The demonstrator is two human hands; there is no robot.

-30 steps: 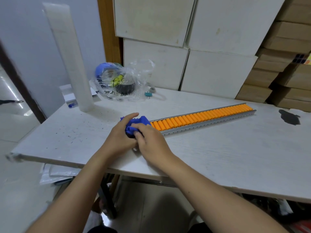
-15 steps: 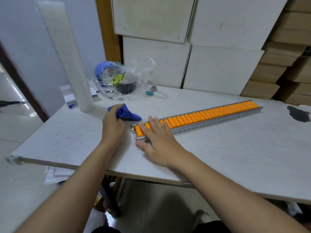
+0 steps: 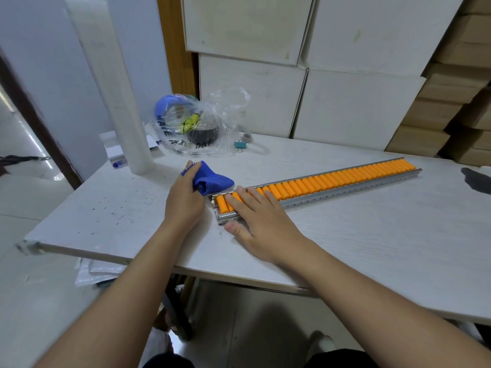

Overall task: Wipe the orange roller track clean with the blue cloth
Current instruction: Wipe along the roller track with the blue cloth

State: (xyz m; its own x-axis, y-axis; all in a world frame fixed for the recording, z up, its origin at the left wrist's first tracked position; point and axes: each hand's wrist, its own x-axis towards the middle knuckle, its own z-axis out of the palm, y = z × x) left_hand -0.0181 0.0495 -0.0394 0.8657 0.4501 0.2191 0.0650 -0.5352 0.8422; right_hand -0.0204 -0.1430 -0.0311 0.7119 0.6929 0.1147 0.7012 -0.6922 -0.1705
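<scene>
White woodgrain table point(image 3: 345, 235); left hand point(image 3: 183, 200) clutches bunched blue cloth point(image 3: 212, 179); right hand point(image 3: 263, 219) flat, open on ribbed orange roller track point(image 3: 332, 181).

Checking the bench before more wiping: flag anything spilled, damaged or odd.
A dark blotch stains the white table at its far right edge, past the roller track. Small dark specks dot the near left. Nothing looks damaged.

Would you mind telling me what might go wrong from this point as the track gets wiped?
The right hand lies flat on the near end of the orange roller track; rollers may spin underneath, so the bracing could slip. The left hand holds the blue cloth bunched on the table beside the track; a loose corner might snag between rollers. A long stroke could shove the track's far end towards the dark object.
</scene>
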